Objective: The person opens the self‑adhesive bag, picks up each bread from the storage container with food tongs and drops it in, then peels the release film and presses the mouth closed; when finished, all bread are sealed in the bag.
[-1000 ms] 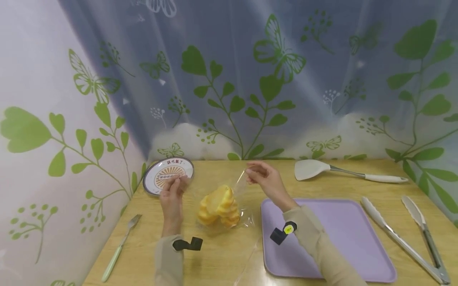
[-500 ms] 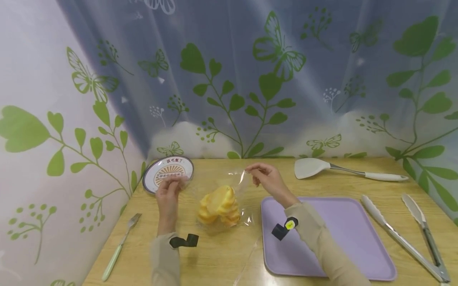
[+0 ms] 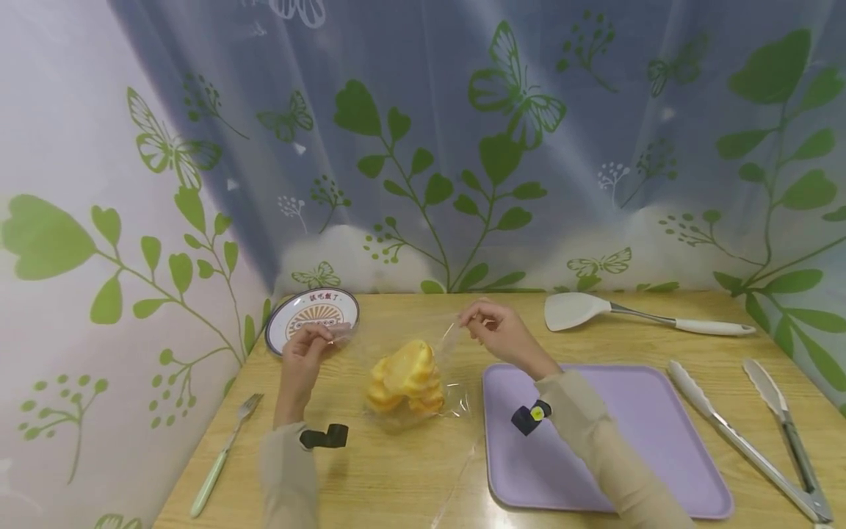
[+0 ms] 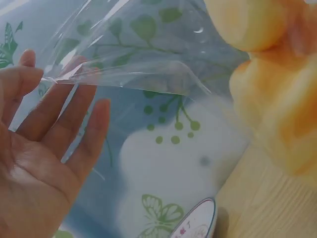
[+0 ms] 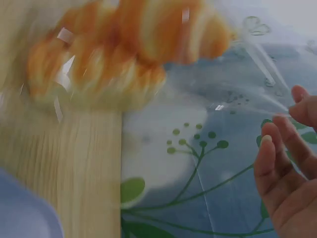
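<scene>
A clear plastic bag (image 4: 133,79) hangs stretched between my two hands, with several golden bread rolls (image 3: 406,378) inside it. My left hand (image 3: 302,364) pinches one side of the bag's edge between thumb and fingers, in front of the plate. On the other side, my right hand (image 3: 505,336) pinches the edge with thumb and index finger, its other fingers loosely bent. In the right wrist view the rolls (image 5: 99,59) look like croissants, with browned ridges. The bag's film is hard to make out against the table.
Beside my right forearm lies a purple tray (image 3: 634,433). A white spatula (image 3: 581,312) and metal tongs (image 3: 734,433) are at the right. A round patterned plate (image 3: 317,305) stands back left; a green-handled fork (image 3: 221,459) lies at the left of the wooden table (image 3: 390,485).
My left hand has shifted left, and my right hand slightly right, so the bag's edge is spread wider. The rolls stay in nearly the same spot.
</scene>
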A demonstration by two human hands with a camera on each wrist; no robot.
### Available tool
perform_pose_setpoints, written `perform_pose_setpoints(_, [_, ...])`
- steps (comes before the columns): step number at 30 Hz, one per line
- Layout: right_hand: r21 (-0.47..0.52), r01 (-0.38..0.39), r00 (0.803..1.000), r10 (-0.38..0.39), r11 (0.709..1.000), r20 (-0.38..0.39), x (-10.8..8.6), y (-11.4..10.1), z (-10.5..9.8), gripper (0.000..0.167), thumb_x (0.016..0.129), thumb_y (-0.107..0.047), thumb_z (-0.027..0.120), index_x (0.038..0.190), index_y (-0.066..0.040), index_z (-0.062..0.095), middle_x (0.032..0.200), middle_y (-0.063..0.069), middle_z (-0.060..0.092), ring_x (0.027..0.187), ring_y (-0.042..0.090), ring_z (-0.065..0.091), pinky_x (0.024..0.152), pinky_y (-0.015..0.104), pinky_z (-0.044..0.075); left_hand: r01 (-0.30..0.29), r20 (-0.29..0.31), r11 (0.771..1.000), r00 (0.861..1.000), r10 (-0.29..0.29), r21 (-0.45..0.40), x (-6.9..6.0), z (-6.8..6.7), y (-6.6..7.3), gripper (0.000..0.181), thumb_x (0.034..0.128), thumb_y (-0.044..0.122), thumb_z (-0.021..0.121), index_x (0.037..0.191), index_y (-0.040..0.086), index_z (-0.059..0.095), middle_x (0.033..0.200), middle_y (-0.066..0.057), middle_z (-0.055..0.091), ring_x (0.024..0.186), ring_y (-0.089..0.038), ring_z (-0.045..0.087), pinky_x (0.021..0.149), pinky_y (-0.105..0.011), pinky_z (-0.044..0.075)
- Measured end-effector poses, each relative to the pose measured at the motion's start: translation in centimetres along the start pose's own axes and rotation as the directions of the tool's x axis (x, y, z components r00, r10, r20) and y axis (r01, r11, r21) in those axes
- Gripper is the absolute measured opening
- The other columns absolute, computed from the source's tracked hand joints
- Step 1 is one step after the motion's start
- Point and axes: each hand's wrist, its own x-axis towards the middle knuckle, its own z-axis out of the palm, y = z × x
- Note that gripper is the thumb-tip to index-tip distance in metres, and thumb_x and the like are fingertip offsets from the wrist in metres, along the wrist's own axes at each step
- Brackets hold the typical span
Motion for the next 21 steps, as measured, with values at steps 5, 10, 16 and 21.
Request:
perform_pose_setpoints(5, [-0.162,0.151,0.987,-0.158,0.975,-0.03,0.1,0.4,0.3,0.022,0.091,0.009,0.052,0.088,-0.002,0.071,0.102,0.018,0.073,0.067,0.018,0.061,0.059,0.021,0.053,-0.006,-0.054,1.0,0.999,0.004,-0.023,0.0,0.6,-0.4,0.037,0.093,-0.013,0.041,0.079,0.017,0.058,0.088,0.01,0.073,0.085,-0.002,0.069,0.079,-0.018,0.057])
perform_pose_setpoints(10, [-0.159,0.08,0.995,-0.089,0.984,-0.053,0.0,0.1,0.5,0.02,0.093,0.0,0.052,0.094,-0.003,0.072,0.093,0.016,0.073,0.065,0.012,0.059,0.059,0.022,0.052,-0.058,-0.076,0.993,0.996,0.05,-0.105,-0.2,1.1,-0.7,0.035,0.093,-0.01,0.036,0.082,0.015,0.058,0.085,0.008,0.066,0.083,-0.003,0.067,0.078,-0.017,0.057])
perform_pose_setpoints(16, [-0.171,-0.054,0.993,0.035,0.984,-0.11,0.1,-0.7,1.1,0.017,0.091,-0.023,0.07,0.087,-0.008,0.066,0.086,0.008,0.071,0.068,0.01,0.059,0.063,0.021,0.052,-0.09,-0.169,0.996,0.982,0.084,-0.027,-0.1,1.9,-0.4,0.028,0.0907,-0.011,0.053,0.076,0.013,0.056,0.079,0.011,0.071,0.075,-0.001,0.068,0.07,-0.015,0.057])
perform_pose_setpoints(21, [-0.215,-0.083,0.993,0.061,0.973,-0.104,0.7,-1.5,1.5,0.031,0.087,-0.023,0.074,0.107,-0.006,0.057,0.099,0.012,0.068,0.084,0.02,0.057,0.077,0.029,0.05,0.002,-0.249,1.0,0.968,0.005,0.03,0.0,2.6,-0.2,0.034,0.0815,-0.015,0.066,0.076,0.014,0.05,0.079,0.011,0.074,0.075,-0.002,0.071,0.07,-0.014,0.056])
